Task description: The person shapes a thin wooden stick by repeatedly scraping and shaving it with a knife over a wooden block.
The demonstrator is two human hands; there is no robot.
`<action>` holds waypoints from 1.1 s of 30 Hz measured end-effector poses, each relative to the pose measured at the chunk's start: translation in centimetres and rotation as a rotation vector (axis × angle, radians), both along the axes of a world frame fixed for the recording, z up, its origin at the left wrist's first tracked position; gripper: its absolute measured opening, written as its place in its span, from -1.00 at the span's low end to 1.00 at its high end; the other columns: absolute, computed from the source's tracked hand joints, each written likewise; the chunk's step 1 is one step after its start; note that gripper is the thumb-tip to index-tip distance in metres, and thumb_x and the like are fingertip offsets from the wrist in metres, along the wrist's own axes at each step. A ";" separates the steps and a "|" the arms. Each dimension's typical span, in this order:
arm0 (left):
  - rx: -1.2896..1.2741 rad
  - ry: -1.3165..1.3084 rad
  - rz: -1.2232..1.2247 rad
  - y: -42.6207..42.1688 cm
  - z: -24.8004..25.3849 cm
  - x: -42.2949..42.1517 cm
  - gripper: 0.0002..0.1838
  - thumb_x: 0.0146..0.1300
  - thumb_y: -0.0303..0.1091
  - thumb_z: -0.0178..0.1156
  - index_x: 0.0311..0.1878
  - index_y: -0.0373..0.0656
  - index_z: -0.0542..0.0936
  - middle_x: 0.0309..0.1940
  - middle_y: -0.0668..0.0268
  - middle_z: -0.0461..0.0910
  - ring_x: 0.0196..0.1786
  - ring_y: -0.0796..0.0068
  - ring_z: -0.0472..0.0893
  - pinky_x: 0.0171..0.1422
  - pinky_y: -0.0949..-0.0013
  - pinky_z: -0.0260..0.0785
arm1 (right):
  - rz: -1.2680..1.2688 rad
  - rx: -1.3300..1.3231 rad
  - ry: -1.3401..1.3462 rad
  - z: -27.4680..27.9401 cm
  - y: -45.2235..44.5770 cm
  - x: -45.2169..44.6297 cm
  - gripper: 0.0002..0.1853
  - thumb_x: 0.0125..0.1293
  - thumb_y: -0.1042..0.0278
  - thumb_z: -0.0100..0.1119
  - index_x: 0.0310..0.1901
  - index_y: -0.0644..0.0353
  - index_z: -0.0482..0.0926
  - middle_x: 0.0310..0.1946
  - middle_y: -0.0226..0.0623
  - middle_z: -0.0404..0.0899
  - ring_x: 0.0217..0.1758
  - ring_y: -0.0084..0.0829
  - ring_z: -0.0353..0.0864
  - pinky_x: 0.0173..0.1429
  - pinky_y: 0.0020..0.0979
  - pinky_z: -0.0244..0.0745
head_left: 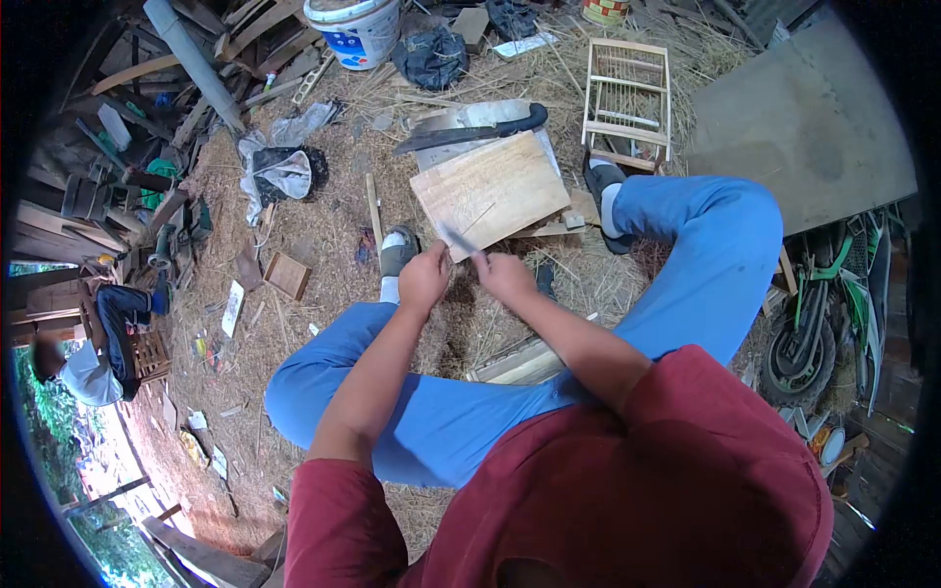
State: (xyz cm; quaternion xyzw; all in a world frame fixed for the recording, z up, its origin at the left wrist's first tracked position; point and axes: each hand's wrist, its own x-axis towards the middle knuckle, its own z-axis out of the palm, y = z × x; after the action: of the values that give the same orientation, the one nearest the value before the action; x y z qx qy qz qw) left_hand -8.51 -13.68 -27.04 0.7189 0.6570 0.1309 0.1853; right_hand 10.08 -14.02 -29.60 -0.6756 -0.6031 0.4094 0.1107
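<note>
My right hand (507,278) is closed on a knife, whose grey blade (457,238) points up and left over the near edge of a pale wooden board (495,186). Just left of it, my left hand (423,280) is closed in a pinch close to the blade; what it holds is too small to make out. A thin sliver of wood (479,217) lies on the board. Behind the board rests a large blade with a black handle (524,122). To the right stands a slatted wooden frame (627,88) with thin rods.
A white bucket (355,34) and black plastic bag (431,57) sit at the back. Left are a small wooden tray (287,275) and piled scrap wood. A large flat sheet (804,122) and a motorbike (818,314) are at right. Another person (98,372) sits far left.
</note>
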 end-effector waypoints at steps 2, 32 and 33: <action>-0.017 0.010 -0.001 -0.1 0.2 -0.2 -0.86 0.40 -0.25 0.09 -0.08 -0.05 0.54 -0.35 -0.03 0.68 -0.26 -0.14 0.69 -0.21 -0.17 0.48 | -0.175 0.043 0.048 -0.8 1.5 0.8 -0.37 0.50 -0.22 -0.11 -0.26 0.24 0.74 -0.28 0.13 0.71 -0.13 0.22 0.71 0.00 0.14 0.59; 0.294 -0.727 0.067 7.8 18.3 7.8 -0.78 0.53 -0.27 0.09 -0.15 -0.24 0.55 -0.56 0.19 0.44 -0.52 0.49 0.35 -0.38 0.32 0.25 | -0.323 0.182 1.088 25.7 16.8 7.8 -0.72 0.46 0.10 0.28 -0.21 0.14 0.53 -0.66 -0.64 0.22 -0.73 -0.70 0.12 -0.65 -0.48 0.00; 0.309 -0.731 0.068 7.8 19.4 8.1 -0.79 0.53 -0.28 0.09 -0.14 -0.24 0.54 -0.56 0.23 0.42 -0.51 0.54 0.33 -0.39 0.34 0.23 | -0.261 0.236 1.057 27.1 17.4 8.1 -0.76 0.44 0.14 0.30 -0.19 0.13 0.54 -0.65 -0.64 0.25 -0.71 -0.72 0.14 -0.64 -0.49 0.00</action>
State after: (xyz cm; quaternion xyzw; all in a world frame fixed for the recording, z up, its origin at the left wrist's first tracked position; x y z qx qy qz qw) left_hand -0.43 -5.92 -7.64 0.6221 0.5439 0.4815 0.2921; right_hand 18.15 3.39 -2.53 -0.4304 -0.4185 0.6050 0.5230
